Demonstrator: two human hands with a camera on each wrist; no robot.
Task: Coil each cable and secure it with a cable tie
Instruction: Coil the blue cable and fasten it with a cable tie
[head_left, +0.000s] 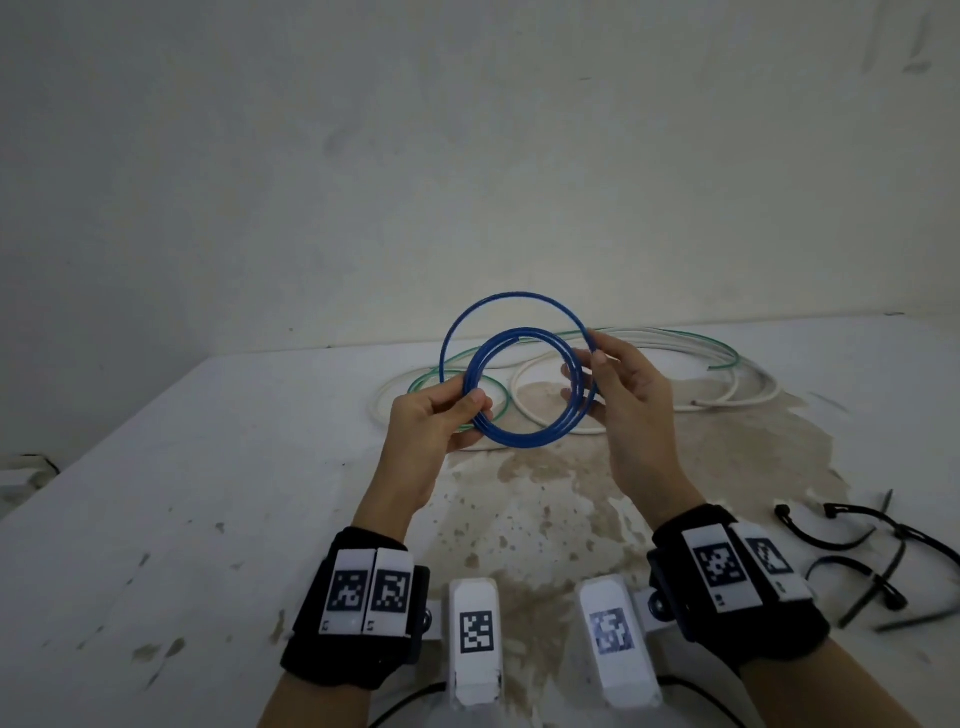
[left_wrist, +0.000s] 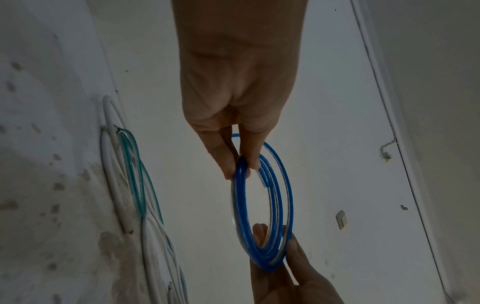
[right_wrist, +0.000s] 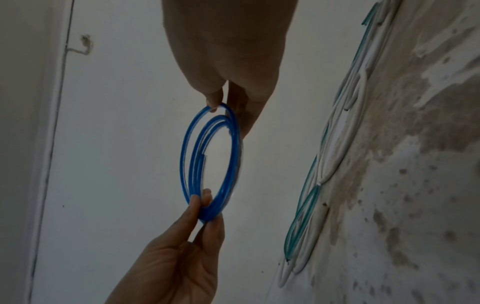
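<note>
Two hands pinch one thin blue plastic-sheathed cable coil.
Light and springy, it likely unwinds; left hand and right hand grip opposite sides.

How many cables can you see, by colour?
Blue cable: 1
Green cable: 1
White cable: at least 1; it lies tangled, so the exact count is unclear
Total: at least 3
</note>
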